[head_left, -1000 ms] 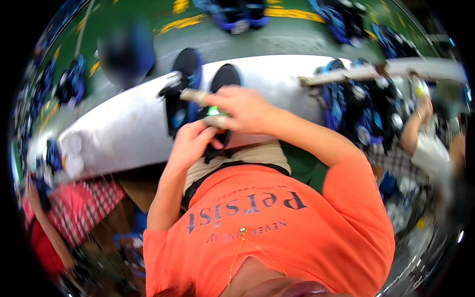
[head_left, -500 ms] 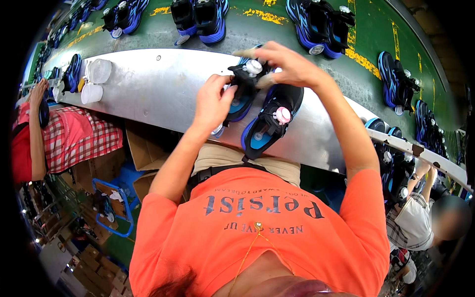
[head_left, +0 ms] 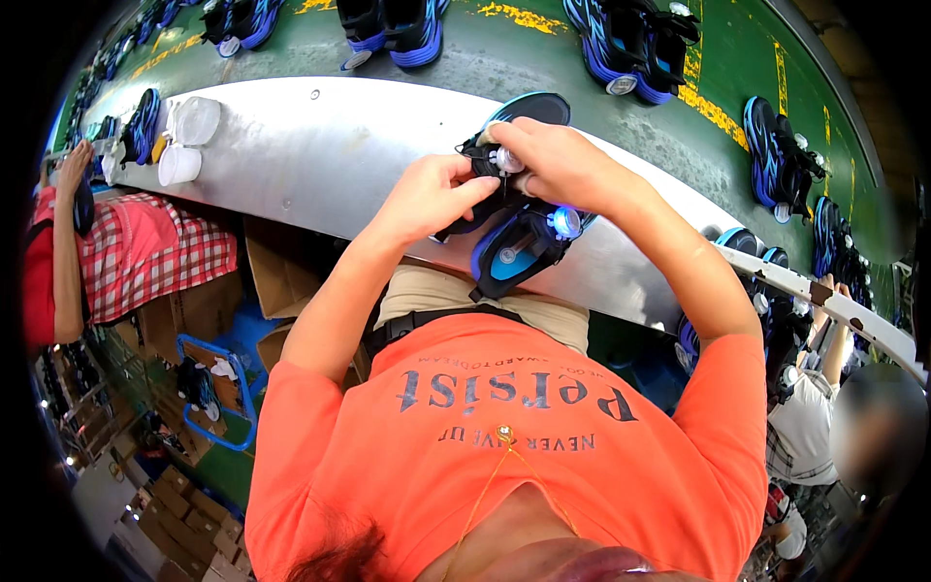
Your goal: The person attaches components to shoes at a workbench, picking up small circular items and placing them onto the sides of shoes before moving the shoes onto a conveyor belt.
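In front of me on the metal bench, my two hands work on a black and blue shoe (head_left: 536,109), tilted so part of its sole faces up. My left hand (head_left: 427,199) is closed, its thumb and fingers pinching the shoe's black upper. My right hand (head_left: 562,167) curls over the other side, its fingers beside a white round knob (head_left: 506,160) on the shoe. Both hands hide much of the upper. Just nearer to me lies a second shoe (head_left: 514,254) of the same kind, its round knob (head_left: 563,223) glowing blue-white.
The metal bench (head_left: 281,145) bears two white plastic tubs (head_left: 180,165) at left. Beyond it runs a green surface (head_left: 485,58) carrying several pairs of similar shoes (head_left: 630,48). A co-worker in a checked apron (head_left: 155,267) stands left; another person (head_left: 805,427) is right.
The shoe in my hands has tipped over, showing its sole. My right hand has come down and inward to its knob. The near shoe's knob went from pink to glowing blue-white.
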Motion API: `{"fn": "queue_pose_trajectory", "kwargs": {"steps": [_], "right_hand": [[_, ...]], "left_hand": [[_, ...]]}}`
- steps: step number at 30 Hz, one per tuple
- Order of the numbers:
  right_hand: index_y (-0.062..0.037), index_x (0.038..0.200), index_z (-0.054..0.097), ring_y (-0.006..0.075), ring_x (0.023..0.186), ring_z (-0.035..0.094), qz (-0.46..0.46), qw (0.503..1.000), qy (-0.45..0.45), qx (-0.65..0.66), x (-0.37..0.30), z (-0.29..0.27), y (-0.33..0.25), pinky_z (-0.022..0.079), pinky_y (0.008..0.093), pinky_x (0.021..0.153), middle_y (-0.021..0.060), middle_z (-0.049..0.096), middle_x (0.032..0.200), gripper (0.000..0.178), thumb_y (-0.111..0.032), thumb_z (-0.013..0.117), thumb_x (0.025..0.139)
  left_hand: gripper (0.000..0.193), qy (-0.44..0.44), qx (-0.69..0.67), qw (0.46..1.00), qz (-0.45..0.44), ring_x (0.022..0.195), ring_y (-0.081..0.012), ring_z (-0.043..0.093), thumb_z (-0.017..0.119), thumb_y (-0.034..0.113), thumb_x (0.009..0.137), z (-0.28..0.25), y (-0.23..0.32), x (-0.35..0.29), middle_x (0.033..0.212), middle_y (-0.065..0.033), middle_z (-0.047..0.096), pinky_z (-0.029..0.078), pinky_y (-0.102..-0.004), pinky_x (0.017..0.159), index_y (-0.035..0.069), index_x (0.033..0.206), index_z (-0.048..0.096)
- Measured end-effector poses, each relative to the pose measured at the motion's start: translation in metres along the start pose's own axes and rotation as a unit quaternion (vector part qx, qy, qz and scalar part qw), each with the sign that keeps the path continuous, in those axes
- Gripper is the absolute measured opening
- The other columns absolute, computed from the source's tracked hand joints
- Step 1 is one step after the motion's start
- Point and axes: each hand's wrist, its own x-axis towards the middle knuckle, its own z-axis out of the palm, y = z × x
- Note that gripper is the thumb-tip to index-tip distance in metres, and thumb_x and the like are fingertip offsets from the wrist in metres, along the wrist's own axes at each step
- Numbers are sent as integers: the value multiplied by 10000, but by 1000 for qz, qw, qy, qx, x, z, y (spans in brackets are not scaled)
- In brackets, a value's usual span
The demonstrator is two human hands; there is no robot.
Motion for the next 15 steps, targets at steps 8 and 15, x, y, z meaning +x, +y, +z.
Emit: {"fn": "queue_pose_trajectory", "kwargs": {"steps": [8, 15], "right_hand": [[-260, 1374, 463, 340, 696, 607, 94, 993, 37, -58, -15, 15, -27, 491, 430, 617, 121, 574, 777, 519, -192, 587, 875], [-271, 1387, 456, 364, 757, 621, 134, 991, 26, 8, -11, -7, -39, 491, 438, 667, 143, 632, 829, 451, -331, 491, 941]], "left_hand": [[214, -46, -125, 991, 0, 634, -86, 600, 565, 156, 920, 16, -5, -2, 759, -25, 663, 451, -240, 594, -18, 945, 689], [223, -55, -96, 994, -9, 635, -90, 621, 582, 175, 917, 15, 8, -5, 754, -41, 673, 456, -248, 572, -24, 929, 683]]}}
